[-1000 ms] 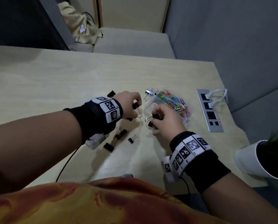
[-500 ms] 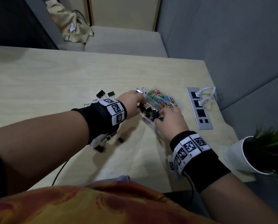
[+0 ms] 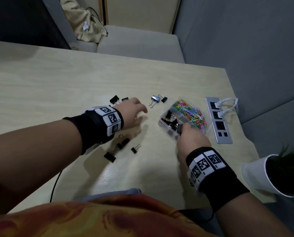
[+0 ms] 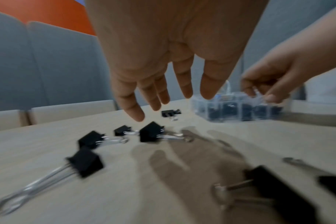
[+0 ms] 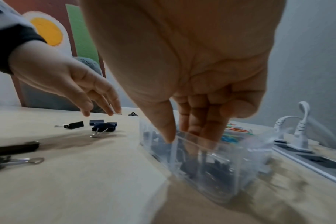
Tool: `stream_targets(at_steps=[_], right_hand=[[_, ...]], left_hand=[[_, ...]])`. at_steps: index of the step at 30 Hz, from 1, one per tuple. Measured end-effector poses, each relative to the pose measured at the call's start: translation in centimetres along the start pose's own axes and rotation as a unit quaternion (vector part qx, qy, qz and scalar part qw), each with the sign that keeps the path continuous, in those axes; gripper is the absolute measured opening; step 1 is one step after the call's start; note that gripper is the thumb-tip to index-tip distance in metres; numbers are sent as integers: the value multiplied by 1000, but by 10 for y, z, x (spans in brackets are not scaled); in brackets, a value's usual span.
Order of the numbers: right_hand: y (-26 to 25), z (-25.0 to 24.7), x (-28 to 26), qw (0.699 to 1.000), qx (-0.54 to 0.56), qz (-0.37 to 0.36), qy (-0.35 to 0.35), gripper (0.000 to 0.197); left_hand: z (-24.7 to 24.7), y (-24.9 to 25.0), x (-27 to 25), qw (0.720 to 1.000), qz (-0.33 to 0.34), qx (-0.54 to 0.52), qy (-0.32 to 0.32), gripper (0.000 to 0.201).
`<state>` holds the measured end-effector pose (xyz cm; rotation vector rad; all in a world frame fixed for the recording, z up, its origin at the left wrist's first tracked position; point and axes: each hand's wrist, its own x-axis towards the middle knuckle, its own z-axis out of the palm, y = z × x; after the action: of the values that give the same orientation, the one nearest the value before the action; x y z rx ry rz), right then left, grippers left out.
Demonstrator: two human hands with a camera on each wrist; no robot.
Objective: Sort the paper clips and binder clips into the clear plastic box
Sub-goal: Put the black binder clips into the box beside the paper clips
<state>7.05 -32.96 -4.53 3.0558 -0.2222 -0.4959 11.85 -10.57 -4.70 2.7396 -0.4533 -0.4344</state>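
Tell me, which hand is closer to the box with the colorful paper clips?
Right. The right hand grips the near end of the clear box, fingers over its rim. The left hand hovers open above the table, apart from the box, over loose binder clips.

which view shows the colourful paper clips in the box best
The head view: the colourful paper clips fill the far compartment of the clear plastic box, seen from above. The right wrist view shows a blurred sliver behind the right hand; the left wrist view barely shows them.

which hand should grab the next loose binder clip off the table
Probably the left. The left hand is empty, fingers spread, hovering over the loose binder clips on the table. The right hand holds the rim of the clear plastic box.
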Motion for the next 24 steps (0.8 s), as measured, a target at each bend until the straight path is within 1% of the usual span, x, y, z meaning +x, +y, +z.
stream_targets(at_steps=[2, 4, 5, 6, 7, 8, 9, 10, 11, 12, 14, 16, 17, 18, 19, 21, 23, 24], right_hand=[[-3, -1, 3, 1000, -5, 29, -7, 31], [-9, -2, 9, 999, -6, 38, 17, 37], [-14, -3, 13, 999, -1, 22, 39, 38], [-21, -5, 16, 998, 19, -12, 58, 37], [-30, -7, 20, 995, 53, -58, 67, 36], [-40, -10, 24, 989, 89, -105, 63, 36], [-51, -13, 29, 982, 114, -141, 46, 39], [-62, -16, 35, 979, 124, -160, 26, 43], [-71, -19, 43, 979, 126, -162, 14, 46], [-79, -22, 51, 980, 125, -157, 13, 47], [-94, -26, 68, 977, 128, -167, 42, 46], [-106, -26, 81, 971, 107, -201, 77, 46], [-111, -26, 87, 971, 90, -204, 84, 46], [-115, -24, 93, 977, 65, -187, 81, 46], [-118, -23, 98, 985, 33, -155, 70, 47], [-122, -20, 105, 994, -46, -95, 21, 52], [-126, -17, 104, 990, -106, -84, -29, 55], [-127, -15, 100, 988, -121, -89, -35, 54]], left_hand=[[-5, -19, 6, 996, -79, 23, 18, 45], [-8, -37, 9, 984, -170, 48, 7, 61], [-9, -45, 10, 976, -213, 55, -4, 70], [-10, -53, 10, 966, -251, 55, -15, 79], [-10, -59, 10, 959, -278, 49, -27, 88], [-8, -64, 9, 955, -290, 44, -41, 94], [-7, -67, 9, 955, -290, 43, -52, 99], [-4, -69, 9, 957, -282, 45, -58, 100], [-1, -70, 9, 960, -270, 46, -54, 97], [2, -70, 10, 964, -259, 41, -42, 90], [7, -72, 12, 969, -245, 25, -12, 74], [8, -72, 14, 974, -226, 19, -6, 62], [7, -73, 15, 976, -217, 19, -8, 56], [5, -72, 16, 978, -209, 18, -14, 51], [4, -72, 17, 978, -204, 17, -23, 48], [3, -71, 19, 980, -198, 9, -33, 43], [4, -71, 19, 980, -196, 2, -35, 38], [5, -71, 18, 980, -194, -2, -37, 36]])
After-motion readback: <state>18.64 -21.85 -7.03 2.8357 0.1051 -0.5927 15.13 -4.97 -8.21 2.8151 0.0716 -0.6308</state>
